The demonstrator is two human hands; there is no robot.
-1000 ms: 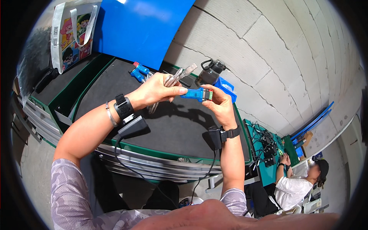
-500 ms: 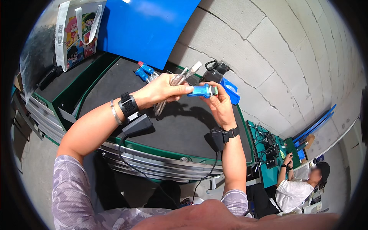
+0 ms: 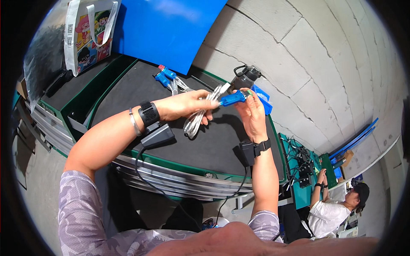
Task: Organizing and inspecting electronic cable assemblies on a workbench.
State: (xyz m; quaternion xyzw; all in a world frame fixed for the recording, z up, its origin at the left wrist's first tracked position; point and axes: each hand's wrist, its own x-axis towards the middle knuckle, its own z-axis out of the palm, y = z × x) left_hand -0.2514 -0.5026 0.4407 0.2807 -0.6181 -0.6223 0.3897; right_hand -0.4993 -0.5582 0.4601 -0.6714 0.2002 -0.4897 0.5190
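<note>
My left hand (image 3: 185, 105) is closed around a coiled, clear-jacketed USB cable (image 3: 194, 126), and its loops hang below the fingers. The cable's metal USB plug (image 3: 225, 88) sticks out up and to the right. At the cable's other end is a translucent blue connector (image 3: 232, 99), which lies between my two hands with its right end tilted slightly up. My right hand (image 3: 253, 117) pinches the far end of that connector, where a small green terminal block (image 3: 249, 91) shows at the fingertips. My left fingertips are close to the connector's left end.
More blue-ended cables (image 3: 163, 78) lie at the back of the dark-topped workbench (image 3: 171, 151). Behind my right hand stand a dark bottle (image 3: 247, 77) and a blue bin (image 3: 265, 103). A patterned bag (image 3: 92, 38) is back left. At the right, a person (image 3: 331, 213) works beside black cables (image 3: 301, 164).
The blue connector has gone from level to slightly tilted, right end up. My right fingers now cover more of its green end. The cable coil shows more fully under my left hand.
</note>
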